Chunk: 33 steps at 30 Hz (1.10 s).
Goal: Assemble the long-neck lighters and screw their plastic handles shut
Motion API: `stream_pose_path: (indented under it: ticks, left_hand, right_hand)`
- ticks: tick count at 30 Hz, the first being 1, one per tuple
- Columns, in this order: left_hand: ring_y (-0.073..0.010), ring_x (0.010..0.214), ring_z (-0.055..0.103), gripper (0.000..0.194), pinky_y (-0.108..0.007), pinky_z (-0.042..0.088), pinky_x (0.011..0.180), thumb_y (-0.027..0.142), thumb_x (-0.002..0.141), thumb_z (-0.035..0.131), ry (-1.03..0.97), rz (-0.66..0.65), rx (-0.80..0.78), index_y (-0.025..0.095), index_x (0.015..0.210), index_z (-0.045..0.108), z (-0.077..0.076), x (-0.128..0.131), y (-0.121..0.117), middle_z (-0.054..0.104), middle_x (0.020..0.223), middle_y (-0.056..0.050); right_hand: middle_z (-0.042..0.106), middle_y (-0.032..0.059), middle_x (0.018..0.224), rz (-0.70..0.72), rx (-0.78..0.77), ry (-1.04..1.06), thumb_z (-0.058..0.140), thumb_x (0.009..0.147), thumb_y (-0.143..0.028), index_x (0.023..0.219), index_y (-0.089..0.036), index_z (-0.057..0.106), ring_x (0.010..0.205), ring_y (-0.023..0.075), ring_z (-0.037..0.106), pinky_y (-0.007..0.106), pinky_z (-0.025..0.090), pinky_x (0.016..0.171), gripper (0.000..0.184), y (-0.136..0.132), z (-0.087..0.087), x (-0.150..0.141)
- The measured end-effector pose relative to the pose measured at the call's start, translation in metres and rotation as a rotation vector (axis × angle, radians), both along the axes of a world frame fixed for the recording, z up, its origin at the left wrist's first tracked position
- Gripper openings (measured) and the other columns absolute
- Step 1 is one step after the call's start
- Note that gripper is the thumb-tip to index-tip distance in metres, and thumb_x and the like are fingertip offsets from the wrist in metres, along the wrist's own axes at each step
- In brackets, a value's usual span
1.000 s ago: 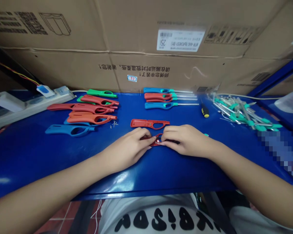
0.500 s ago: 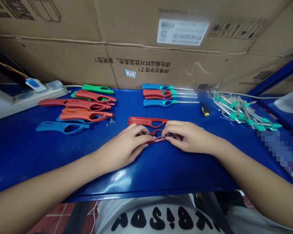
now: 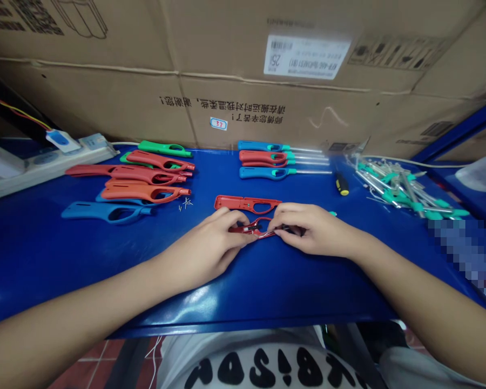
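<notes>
In front of me lies a red lighter half-shell [image 3: 263, 221], its inner side up, with dark parts and thin wires inside. My left hand [image 3: 222, 237] is closed on its left end, the thumb along the lower edge. My right hand [image 3: 308, 227] pinches the right end, where dark parts show under the fingers. Just beyond, the other red half-shell [image 3: 243, 203] rests on the blue table with its hollow side up. The fingers cover much of the held shell and its parts.
Red, green and blue lighter handles [image 3: 146, 175] are piled at left beside small screws [image 3: 187, 202]. Finished-looking lighters [image 3: 263, 158] stand in a row at the back. A screwdriver [image 3: 342, 184] and a heap of metal tubes [image 3: 409, 186] lie right. A power strip [image 3: 48, 161] borders the left.
My left fingers have shifted slightly, and more of the inner parts and left side of the held shell shows. My right hand keeps its pinch. The view has moved a little.
</notes>
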<state>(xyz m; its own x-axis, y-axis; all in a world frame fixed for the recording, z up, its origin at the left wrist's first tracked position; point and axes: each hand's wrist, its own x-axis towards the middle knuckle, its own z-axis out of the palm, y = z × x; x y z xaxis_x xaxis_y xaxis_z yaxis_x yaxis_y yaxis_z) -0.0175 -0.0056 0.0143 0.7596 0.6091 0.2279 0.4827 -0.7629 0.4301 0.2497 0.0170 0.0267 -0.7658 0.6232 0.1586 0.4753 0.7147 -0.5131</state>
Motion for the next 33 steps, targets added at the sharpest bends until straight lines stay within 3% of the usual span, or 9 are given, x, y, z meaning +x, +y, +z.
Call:
stream_pose_path:
  ticks: [20, 33]
  left_hand:
    - [-0.0230, 0.109, 0.057, 0.035, -0.040, 0.050, 0.095, 0.018, 0.101, 0.051, 0.012, -0.007, -0.002, 0.031, 0.128, 0.069, 0.0005, -0.0005, 0.0003, 0.061, 0.118, -0.008]
    - [-0.0253, 0.109, 0.057, 0.037, -0.043, 0.050, 0.093, 0.020, 0.103, 0.048, 0.101, -0.020, 0.101, 0.030, 0.135, 0.064, -0.0006, -0.0001, -0.0004, 0.061, 0.120, -0.010]
  right_hand:
    - [0.069, 0.0074, 0.105, 0.005, -0.048, -0.062, 0.051, 0.100, -0.021, 0.104, -0.019, 0.067, 0.092, 0.0179, 0.064, 0.030, 0.049, 0.080, 0.017, 0.0004, 0.0028, -0.0005]
    - [0.068, 0.0017, 0.086, -0.121, -0.047, -0.104, 0.058, 0.094, -0.018, 0.095, -0.018, 0.066, 0.069, 0.0127, 0.055, 0.025, 0.038, 0.066, 0.008, -0.0032, 0.0013, -0.0069]
